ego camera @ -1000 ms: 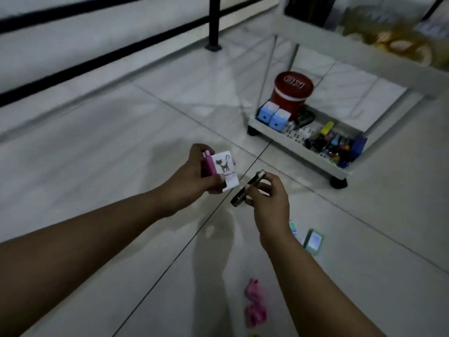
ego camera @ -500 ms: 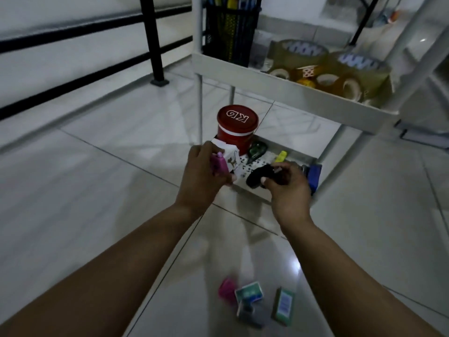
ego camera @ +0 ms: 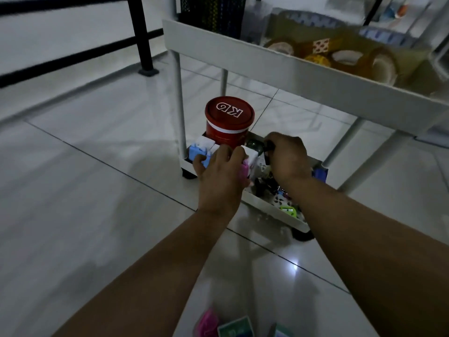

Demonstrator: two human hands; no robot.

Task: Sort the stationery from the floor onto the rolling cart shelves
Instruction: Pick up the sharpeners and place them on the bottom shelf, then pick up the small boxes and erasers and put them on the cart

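My left hand grips a pink and white box and holds it over the bottom shelf of the white rolling cart, beside two blue and white boxes. My right hand is curled round a small black item, mostly hidden by the fingers, above the same shelf. On the floor at the bottom edge lie a pink item and small green packets.
A red lidded tub stands at the back of the bottom shelf, with several small clips and sharpeners to the right. The middle shelf overhangs, holding tape rolls and a black mesh holder. A black railing post stands at left.
The view has closed in on the cart. Both hands have moved forward and down from mid-air to the bottom shelf, still carrying the pink and white box and the black item.
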